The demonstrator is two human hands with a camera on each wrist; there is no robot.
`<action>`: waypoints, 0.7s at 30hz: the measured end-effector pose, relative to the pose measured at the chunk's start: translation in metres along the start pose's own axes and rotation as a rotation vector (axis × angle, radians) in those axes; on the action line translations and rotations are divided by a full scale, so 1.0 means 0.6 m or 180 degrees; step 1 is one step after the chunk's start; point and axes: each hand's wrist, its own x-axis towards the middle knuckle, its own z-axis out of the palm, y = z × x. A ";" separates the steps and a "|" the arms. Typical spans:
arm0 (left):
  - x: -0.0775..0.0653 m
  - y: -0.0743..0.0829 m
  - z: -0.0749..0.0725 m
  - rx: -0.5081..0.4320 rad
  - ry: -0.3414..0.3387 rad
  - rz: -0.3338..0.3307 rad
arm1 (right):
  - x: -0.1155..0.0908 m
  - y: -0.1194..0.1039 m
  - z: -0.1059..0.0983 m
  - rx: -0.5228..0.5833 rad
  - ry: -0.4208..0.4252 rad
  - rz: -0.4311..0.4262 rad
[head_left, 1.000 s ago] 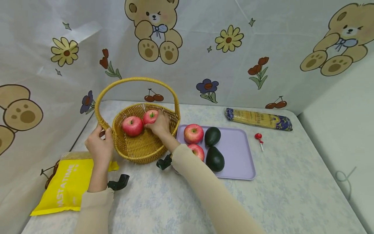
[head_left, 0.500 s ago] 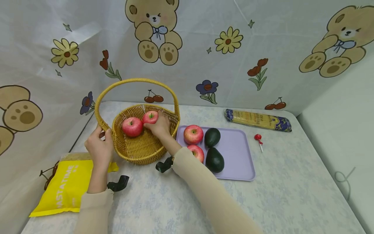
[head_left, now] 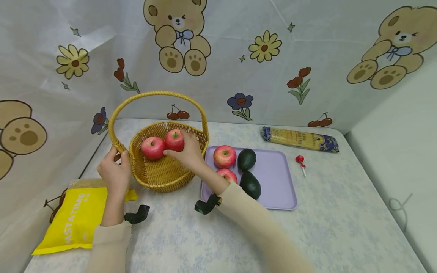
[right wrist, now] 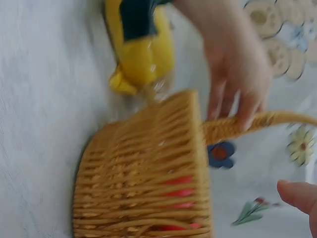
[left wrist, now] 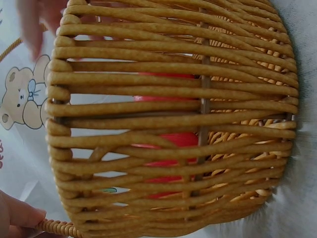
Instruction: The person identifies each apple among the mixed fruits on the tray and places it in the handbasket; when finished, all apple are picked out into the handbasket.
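Note:
A yellow wicker basket (head_left: 164, 178) with a tall arched handle stands at the left of the table. Two red apples lie in it, one apple (head_left: 153, 148) on the left and another apple (head_left: 174, 140) beside it, touching or nearly so. My left hand (head_left: 115, 170) grips the basket handle (right wrist: 223, 130) low down, where it meets the rim. Over the basket's right side, my right hand (head_left: 189, 153) hovers by the second apple with thumb and fingers spread. In the left wrist view, the basket wall (left wrist: 173, 119) hides most of the apples.
Right of the basket, a lilac tray (head_left: 276, 178) bears two apples (head_left: 224, 156) and two avocados (head_left: 250, 185). A yellow pasta bag (head_left: 75, 220) lies front left. Back right are a long yellow packet (head_left: 300, 139) and a red lollipop (head_left: 300, 159). A printed curtain (head_left: 218, 68) hangs behind.
My right hand has let go of the second apple and risen slightly off it, its wrist shifting right. The apple stays in the basket. My left hand keeps its hold on the handle.

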 end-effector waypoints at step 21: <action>0.002 0.001 -0.001 0.0032 0.0013 0.0007 | -0.183 0.068 -0.187 0.0135 0.0030 -0.0692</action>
